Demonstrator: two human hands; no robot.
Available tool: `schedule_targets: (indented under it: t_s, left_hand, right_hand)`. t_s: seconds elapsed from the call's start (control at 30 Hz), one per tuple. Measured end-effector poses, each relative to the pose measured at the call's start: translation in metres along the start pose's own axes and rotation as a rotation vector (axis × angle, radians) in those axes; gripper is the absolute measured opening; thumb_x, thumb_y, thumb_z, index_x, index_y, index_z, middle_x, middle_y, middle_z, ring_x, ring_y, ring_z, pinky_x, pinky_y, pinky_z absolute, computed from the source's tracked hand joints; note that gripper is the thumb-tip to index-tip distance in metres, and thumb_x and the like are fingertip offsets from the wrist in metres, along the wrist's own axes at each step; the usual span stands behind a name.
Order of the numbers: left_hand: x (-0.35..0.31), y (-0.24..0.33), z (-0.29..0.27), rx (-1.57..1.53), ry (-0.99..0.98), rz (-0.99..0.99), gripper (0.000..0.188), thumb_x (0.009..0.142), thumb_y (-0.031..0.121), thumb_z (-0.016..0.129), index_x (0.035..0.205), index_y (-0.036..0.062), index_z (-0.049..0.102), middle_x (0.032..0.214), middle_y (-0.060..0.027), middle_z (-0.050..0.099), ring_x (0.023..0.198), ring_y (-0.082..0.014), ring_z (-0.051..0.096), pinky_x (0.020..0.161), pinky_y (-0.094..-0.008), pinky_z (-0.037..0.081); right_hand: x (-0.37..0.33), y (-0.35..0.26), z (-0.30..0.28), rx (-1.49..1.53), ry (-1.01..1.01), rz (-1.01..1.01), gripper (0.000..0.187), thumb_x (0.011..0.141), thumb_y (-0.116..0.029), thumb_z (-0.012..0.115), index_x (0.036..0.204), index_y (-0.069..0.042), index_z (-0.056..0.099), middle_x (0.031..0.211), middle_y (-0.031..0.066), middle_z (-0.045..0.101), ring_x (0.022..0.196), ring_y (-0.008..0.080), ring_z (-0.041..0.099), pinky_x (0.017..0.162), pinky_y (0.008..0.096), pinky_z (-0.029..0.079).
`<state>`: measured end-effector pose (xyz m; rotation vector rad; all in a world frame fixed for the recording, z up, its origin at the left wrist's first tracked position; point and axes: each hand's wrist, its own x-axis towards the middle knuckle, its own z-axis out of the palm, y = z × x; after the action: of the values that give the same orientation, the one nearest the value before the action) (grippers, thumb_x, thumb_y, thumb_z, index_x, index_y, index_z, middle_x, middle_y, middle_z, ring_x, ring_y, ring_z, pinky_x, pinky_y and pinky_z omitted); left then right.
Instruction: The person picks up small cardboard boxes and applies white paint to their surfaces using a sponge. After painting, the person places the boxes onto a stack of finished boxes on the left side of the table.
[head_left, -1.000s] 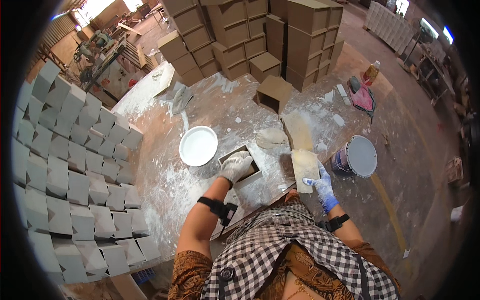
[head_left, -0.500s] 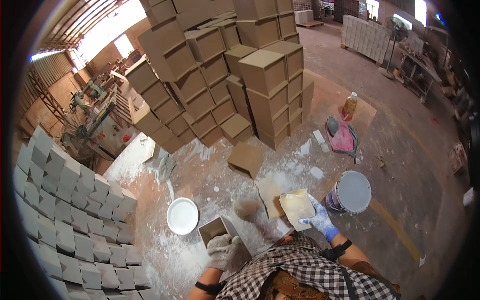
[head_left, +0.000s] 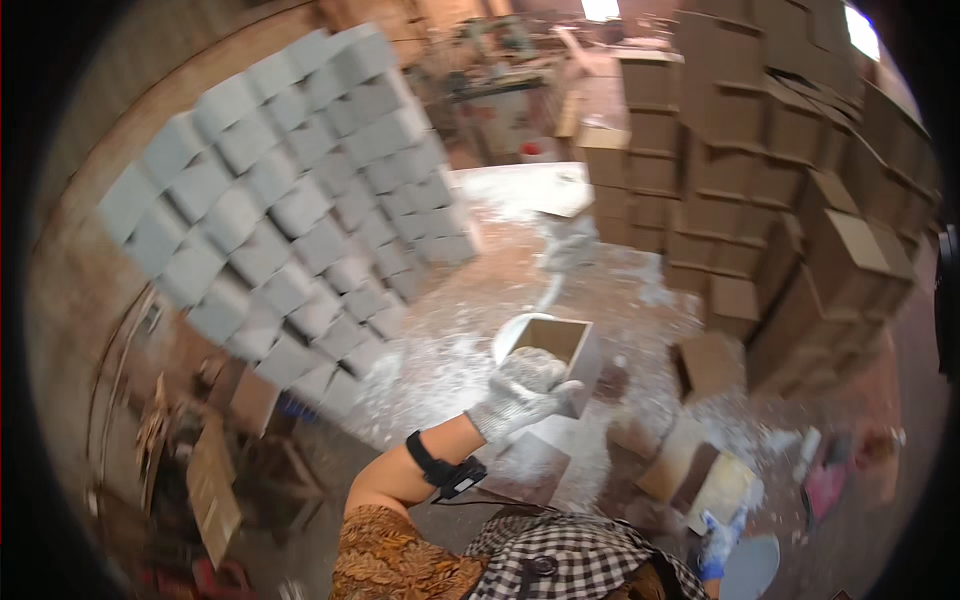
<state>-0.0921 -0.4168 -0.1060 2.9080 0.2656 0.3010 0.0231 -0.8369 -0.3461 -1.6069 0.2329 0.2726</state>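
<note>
My left hand (head_left: 522, 392), in a pale knit glove, grips an open-topped box (head_left: 588, 362). Brown shows inside this box, and its outer side is whitish. It is held over the powdery floor, partly in front of a round white basin (head_left: 508, 336). At the lower right my right hand (head_left: 722, 542), in a white-smeared blue glove, holds a thin yellowish, roughly square piece (head_left: 724, 490); its material is unclear. A brown flat piece (head_left: 672, 458) lies beside that. Close to my right hand stands a bucket with a grey-blue top (head_left: 752, 568).
A tall wall of whitish boxes (head_left: 265, 245) stands at the left. Stacked brown boxes (head_left: 730, 150) rise at the right, with a loose one (head_left: 708, 364) before them. A pink cloth (head_left: 826, 488) lies far right. Leaning boards (head_left: 212, 490) are at lower left.
The view has swung left, bringing the whitish stack toward the middle. My left hand has lifted the box away from me, near the basin. My right hand still holds the yellowish piece.
</note>
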Motion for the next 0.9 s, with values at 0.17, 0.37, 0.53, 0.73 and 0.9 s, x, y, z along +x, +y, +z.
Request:
schedule_targets:
  t_s: [0.17,0.37,0.53,0.73,0.9]
  left_hand:
    - [-0.024,-0.059,-0.058,0.207,0.168,-0.095,0.028,0.084,0.033,0.061,0.07,0.0086,0.061,0.075,-0.0078,0.059,0.082,-0.0257,0.057,0.08,-0.0391,0.044]
    - [-0.048,-0.161,-0.123,0.407,0.28,-0.106,0.029,0.082,0.036,0.06,0.071,0.0095,0.063,0.078,-0.0071,0.059,0.089,-0.0239,0.054,0.086,-0.0366,0.041]
    - [-0.042,-0.243,-0.186,0.619,0.402,-0.075,0.025,0.08,0.035,0.063,0.074,0.0107,0.064,0.078,-0.0047,0.062,0.095,-0.0244,0.055,0.09,-0.0382,0.04]
    - [0.016,-0.324,-0.302,0.751,0.623,0.053,0.023,0.081,0.03,0.062,0.075,0.0077,0.064,0.074,-0.0089,0.059,0.089,-0.0284,0.057,0.085,-0.0417,0.042]
    - [0.084,-0.353,-0.417,0.641,0.779,-0.054,0.03,0.086,0.038,0.059,0.077,0.0096,0.061,0.072,-0.0157,0.056,0.074,-0.0344,0.056,0.068,-0.0438,0.048]
  right_hand:
    - [0.023,0.0,0.022,0.133,-0.093,-0.208,0.093,0.061,0.018,0.065,0.144,-0.006,0.031,0.13,0.0112,0.048,0.107,0.0221,0.054,0.085,0.03,0.049]
    - [-0.006,-0.028,0.119,0.113,-0.045,-0.262,0.087,0.065,0.016,0.064,0.144,-0.004,0.03,0.127,0.0109,0.05,0.1,0.0207,0.057,0.079,0.0281,0.051]
    - [-0.045,-0.042,0.202,0.025,-0.122,-0.235,0.088,0.065,0.015,0.065,0.144,-0.004,0.03,0.127,0.0113,0.05,0.099,0.0203,0.057,0.078,0.0279,0.051]
    - [-0.073,-0.056,0.287,-0.042,-0.173,-0.195,0.089,0.065,0.015,0.066,0.144,-0.004,0.03,0.126,0.0116,0.051,0.097,0.0199,0.057,0.077,0.0277,0.051]
    - [-0.08,-0.06,0.333,-0.072,-0.194,-0.156,0.089,0.064,0.014,0.067,0.144,-0.003,0.03,0.126,0.012,0.051,0.096,0.0195,0.057,0.076,0.0275,0.052]
